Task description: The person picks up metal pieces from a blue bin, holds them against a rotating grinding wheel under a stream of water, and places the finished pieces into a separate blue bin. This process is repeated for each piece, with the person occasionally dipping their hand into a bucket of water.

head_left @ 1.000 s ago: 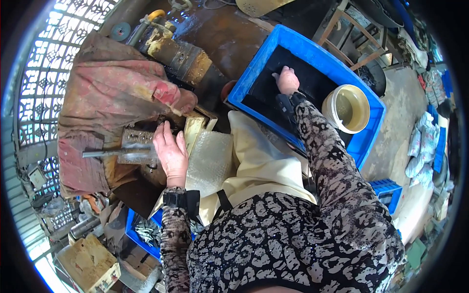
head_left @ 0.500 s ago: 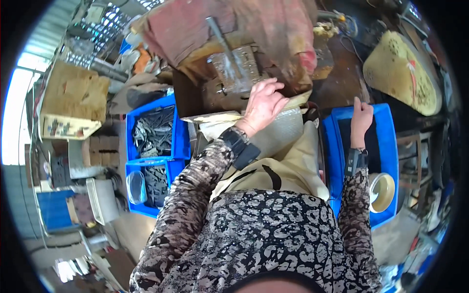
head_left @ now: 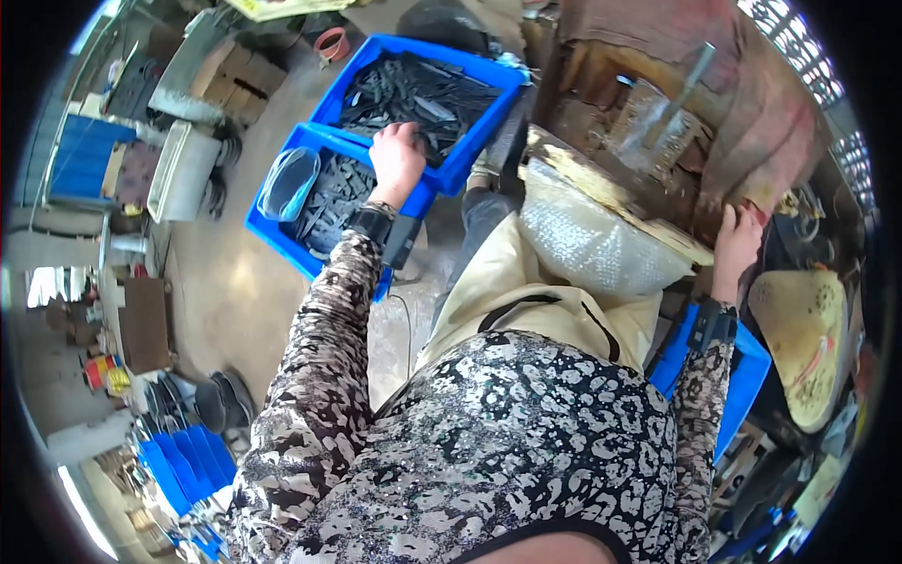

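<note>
The dark metal strips (head_left: 413, 89) lie heaped in the upper blue crate (head_left: 371, 70), which sits on the floor to the person's left and overlaps a second blue crate (head_left: 268, 230) holding more of the same pieces and a clear plastic bag (head_left: 287, 183). The left hand (head_left: 396, 160) reaches down to the near rim of the upper crate with its fingers curled under, seemingly closing on pieces at the edge of the heap, though what it actually holds is hidden beneath the knuckles. To pick well here, the fingers should go under a few strips lying parallel rather than rake across the tangle, and lift straight up so that none catch on the crate wall. The right hand (head_left: 738, 240) rests with fingers loosely bent against the worn wooden edge of the counter (head_left: 611, 193), holding nothing visible; it looks to be steadying the body during the lean. A bubble-wrap pad (head_left: 587, 244) covers the lap beside a cream apron (head_left: 526, 301), and a press-like metal fixture (head_left: 658, 122) stands on the counter beyond.
</note>
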